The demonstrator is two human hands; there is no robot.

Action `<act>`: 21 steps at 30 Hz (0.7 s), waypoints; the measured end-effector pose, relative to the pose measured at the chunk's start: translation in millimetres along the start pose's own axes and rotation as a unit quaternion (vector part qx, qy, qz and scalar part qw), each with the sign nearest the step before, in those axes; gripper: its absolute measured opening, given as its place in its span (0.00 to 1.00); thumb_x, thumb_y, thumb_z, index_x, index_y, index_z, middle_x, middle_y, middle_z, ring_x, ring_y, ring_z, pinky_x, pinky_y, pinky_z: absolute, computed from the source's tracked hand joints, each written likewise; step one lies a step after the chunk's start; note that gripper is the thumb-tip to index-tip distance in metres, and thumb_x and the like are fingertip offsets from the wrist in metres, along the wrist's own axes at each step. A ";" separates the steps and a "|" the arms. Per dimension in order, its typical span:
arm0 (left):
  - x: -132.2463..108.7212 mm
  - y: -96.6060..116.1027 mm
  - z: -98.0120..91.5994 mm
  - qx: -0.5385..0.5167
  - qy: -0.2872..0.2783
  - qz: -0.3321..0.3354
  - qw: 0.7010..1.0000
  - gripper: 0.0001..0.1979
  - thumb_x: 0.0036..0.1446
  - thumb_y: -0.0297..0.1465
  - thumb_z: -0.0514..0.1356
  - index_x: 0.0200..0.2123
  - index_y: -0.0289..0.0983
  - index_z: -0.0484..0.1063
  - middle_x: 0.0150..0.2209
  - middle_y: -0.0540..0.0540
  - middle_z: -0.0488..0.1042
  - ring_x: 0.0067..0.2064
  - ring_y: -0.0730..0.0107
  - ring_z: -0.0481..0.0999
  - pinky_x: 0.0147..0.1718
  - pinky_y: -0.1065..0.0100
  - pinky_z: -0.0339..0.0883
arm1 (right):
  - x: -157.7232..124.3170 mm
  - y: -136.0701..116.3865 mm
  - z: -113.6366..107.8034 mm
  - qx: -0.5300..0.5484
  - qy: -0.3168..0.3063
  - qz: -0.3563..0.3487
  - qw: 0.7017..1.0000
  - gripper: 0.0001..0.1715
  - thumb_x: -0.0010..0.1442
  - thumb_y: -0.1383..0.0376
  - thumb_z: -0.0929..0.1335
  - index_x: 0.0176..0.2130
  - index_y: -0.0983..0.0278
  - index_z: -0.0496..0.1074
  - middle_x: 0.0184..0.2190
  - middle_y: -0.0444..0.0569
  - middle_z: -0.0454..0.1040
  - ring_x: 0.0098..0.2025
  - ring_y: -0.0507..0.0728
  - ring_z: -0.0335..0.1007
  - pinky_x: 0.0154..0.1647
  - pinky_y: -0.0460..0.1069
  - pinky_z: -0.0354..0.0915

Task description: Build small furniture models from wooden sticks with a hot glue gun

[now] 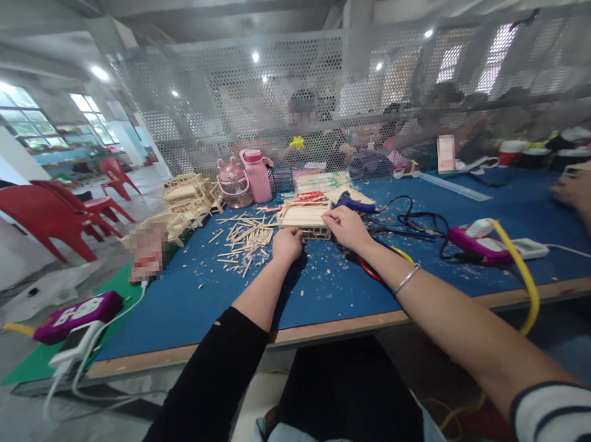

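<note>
A small wooden stick model (305, 215) with a slatted top stands on the blue mat in front of me. My left hand (288, 245) is closed on its near left corner, fingers curled. My right hand (346, 227) pinches at its right edge, thumb and fingertips close together. Whether a separate stick is between those fingers is too small to tell. Left of the model lies a loose pile of short wooden sticks (251, 240). A blue glue gun (354, 203) lies just behind my right hand.
Finished-looking stick models (188, 197) are stacked at the left back, near a pink bottle (257, 175) and a pink kettle-shaped cup (234, 183). A purple power strip (482, 244) with cables lies at right. Another person's hand (574, 190) is at far right. A perforated screen (268, 102) stands behind.
</note>
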State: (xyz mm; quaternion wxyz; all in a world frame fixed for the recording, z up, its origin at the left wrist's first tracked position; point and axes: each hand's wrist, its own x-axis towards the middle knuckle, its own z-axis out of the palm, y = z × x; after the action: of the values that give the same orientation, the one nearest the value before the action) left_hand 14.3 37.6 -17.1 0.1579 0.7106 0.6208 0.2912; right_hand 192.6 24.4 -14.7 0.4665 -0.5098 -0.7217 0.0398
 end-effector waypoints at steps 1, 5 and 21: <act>0.0 -0.3 -0.1 0.000 -0.001 0.000 1.000 0.15 0.55 0.33 0.52 0.25 0.35 0.75 0.26 0.44 0.76 0.29 0.68 0.71 0.31 0.69 0.60 | 0.1 0.0 -0.1 0.000 -0.001 -0.001 1.000 0.16 0.59 0.61 0.62 0.38 0.63 0.77 0.37 0.51 0.73 0.38 0.55 0.68 0.43 0.50 0.63; 0.0 -0.7 -0.4 0.004 -0.004 0.001 1.000 0.15 0.56 0.33 0.51 0.25 0.35 0.76 0.26 0.44 0.76 0.28 0.69 0.71 0.31 0.70 0.60 | 0.3 0.4 -0.1 -0.001 0.001 -0.005 1.000 0.15 0.59 0.61 0.63 0.37 0.62 0.77 0.37 0.51 0.72 0.37 0.55 0.68 0.43 0.49 0.63; 1.0 -1.5 2.7 0.013 -0.002 -0.002 1.000 0.15 0.56 0.34 0.52 0.25 0.36 0.75 0.26 0.45 0.76 0.29 0.69 0.71 0.32 0.70 0.61 | -0.1 -0.7 -0.6 -0.007 -0.003 0.003 1.000 0.16 0.59 0.61 0.62 0.39 0.62 0.76 0.38 0.50 0.73 0.39 0.55 0.68 0.44 0.49 0.63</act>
State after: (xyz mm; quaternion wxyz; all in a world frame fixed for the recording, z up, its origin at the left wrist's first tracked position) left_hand 14.8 39.2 -19.9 0.1501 0.7119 0.6257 0.2813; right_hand 192.5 23.7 -14.0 0.4609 -0.5153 -0.7216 0.0379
